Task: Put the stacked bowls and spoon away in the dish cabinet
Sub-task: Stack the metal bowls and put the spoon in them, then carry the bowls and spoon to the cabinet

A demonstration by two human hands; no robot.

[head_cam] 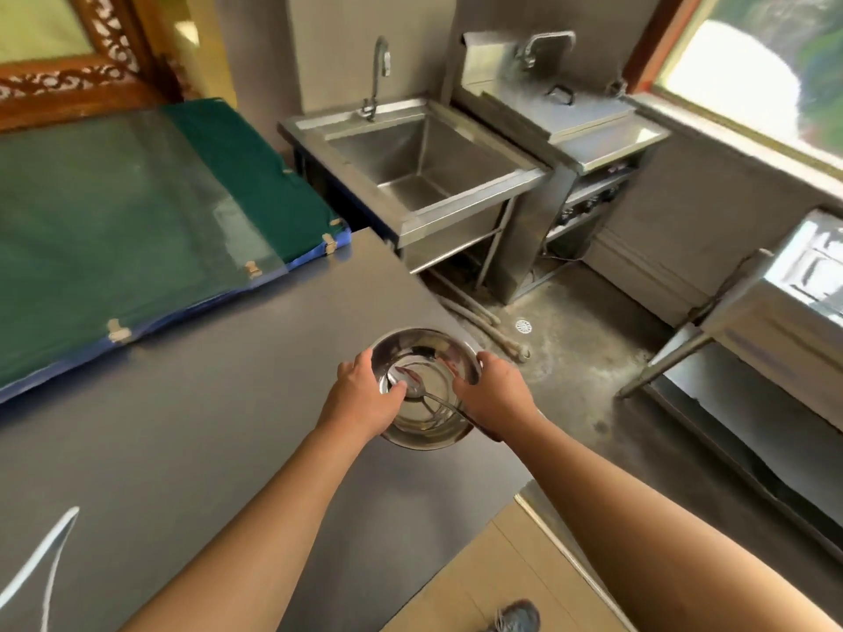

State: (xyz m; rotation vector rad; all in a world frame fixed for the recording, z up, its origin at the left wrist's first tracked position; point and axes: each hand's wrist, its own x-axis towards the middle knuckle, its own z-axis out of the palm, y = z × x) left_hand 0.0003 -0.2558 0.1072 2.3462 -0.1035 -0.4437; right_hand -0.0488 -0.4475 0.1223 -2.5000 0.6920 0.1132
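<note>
Both hands grip bowls (426, 390) — spoon (429, 394) handle points lower-right.

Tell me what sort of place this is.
Probably a commercial or canteen-style kitchen: a deep stainless sink with a tall tap, a steel cooking unit beside it, and both hands holding steel bowls with a spoon inside.

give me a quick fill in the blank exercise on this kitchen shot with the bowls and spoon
1. The stacked bowls are gripped at the rim by ____ hands, the left hand and the right hand.
2. The spoon lies ____ the top bowl.
3. The steel sink beyond the grey counter holds ____ dishes.
4. The cloth on the table to the left is ____ in colour.

Missing words: both; inside; no; green
</note>
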